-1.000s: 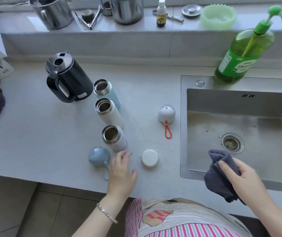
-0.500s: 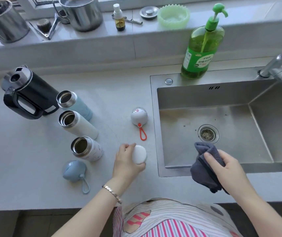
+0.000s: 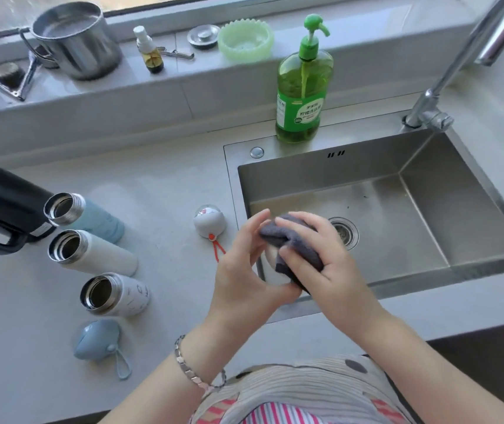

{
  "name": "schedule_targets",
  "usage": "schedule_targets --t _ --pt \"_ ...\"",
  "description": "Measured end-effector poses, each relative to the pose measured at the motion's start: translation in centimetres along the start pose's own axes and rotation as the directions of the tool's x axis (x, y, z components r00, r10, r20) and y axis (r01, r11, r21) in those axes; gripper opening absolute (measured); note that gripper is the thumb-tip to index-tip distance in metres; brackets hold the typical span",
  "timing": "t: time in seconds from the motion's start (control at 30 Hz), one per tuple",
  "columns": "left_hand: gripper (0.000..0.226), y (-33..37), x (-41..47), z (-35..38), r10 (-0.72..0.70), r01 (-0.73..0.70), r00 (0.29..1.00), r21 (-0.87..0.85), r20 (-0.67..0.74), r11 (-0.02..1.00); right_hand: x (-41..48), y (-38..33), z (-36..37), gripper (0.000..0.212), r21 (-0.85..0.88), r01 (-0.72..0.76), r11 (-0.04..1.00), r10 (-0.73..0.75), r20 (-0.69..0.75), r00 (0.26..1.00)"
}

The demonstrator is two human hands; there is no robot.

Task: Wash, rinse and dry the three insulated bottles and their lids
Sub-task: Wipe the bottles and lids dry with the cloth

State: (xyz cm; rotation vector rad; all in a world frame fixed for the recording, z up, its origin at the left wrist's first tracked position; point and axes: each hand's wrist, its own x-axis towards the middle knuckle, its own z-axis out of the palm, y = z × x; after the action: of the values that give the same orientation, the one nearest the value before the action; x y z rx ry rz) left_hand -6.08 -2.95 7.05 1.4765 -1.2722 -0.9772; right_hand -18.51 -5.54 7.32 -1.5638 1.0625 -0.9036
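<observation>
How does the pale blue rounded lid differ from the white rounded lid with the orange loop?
The pale blue rounded lid has a blue loop; the white rounded lid has an orange one. The blue lid lies near the front of the counter, beside the short white bottle; the white lid lies further back, near the steel sink. Both are domed and lie on the counter, untouched.

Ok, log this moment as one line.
step: wipe white lid | left hand: holds white lid | right hand: grips cloth on it | where: over sink edge | blue lid, grey lid: on counter
</observation>
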Motion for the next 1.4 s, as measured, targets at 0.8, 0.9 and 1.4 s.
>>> schedule_targets --t 0.8,0.9,1.4 --pt "0.039 2.0 0.5 -1.3 -0.548 0.584 0.795 -0.571 0.259 0.577 -0.4 -1.6 0.7 0.013 0.27 -0.038 0.962 0.028 0.04 0.999" --pt "0.048 2.1 0.8 -2.1 -0.584 0.693 0.687 -0.631 0.432 0.349 -1.1 -0.1 0.4 0.043 0.263 0.016 0.965 -0.03 0.049 0.998" --pt "0.056 -1.2 -0.6 -1.8 0.355 -0.36 0.931 0.064 0.078 0.931 -0.3 -1.7 -0.6 0.024 0.333 -0.326 0.885 0.276 0.189 0.942"
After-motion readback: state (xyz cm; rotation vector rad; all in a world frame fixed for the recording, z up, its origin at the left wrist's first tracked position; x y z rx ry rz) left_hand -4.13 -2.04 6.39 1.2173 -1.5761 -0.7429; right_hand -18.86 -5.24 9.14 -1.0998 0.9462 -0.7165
